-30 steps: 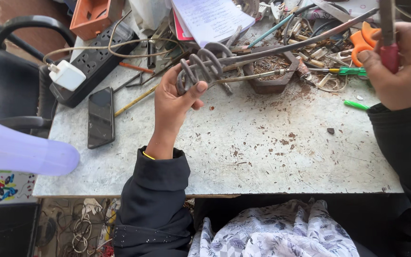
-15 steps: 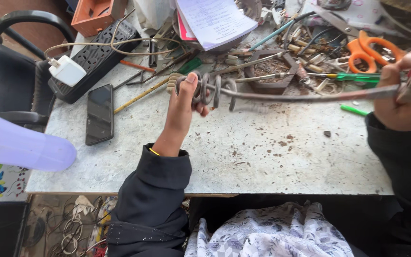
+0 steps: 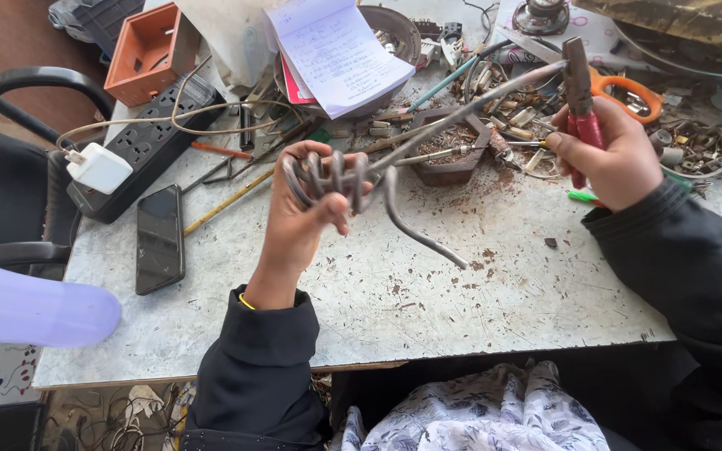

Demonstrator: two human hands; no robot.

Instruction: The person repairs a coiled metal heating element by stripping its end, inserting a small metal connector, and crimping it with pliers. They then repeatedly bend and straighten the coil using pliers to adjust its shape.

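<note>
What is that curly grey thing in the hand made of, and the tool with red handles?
The coil in the left hand looks like dull grey metal tubing: it keeps its bent loops, with no shine. The pliers in the right hand seem dark steel at the head, with red handles likely plastic or rubber.

— Item, centre of the table (image 3: 428,301)?
— My left hand (image 3: 302,209) holds the coiled rod (image 3: 336,177) above it; one rod end runs back and right toward the pliers (image 3: 580,92) in my right hand (image 3: 607,154); the other end hangs down to the right.
— Left side?
— Phone (image 3: 159,238) flat on the table; power strip (image 3: 139,146) behind it, charger (image 3: 98,167) plugged in; box (image 3: 150,52) further back.
— Rear?
— Notebook (image 3: 336,52) behind my left hand; scissors (image 3: 624,88) behind my right.
</note>
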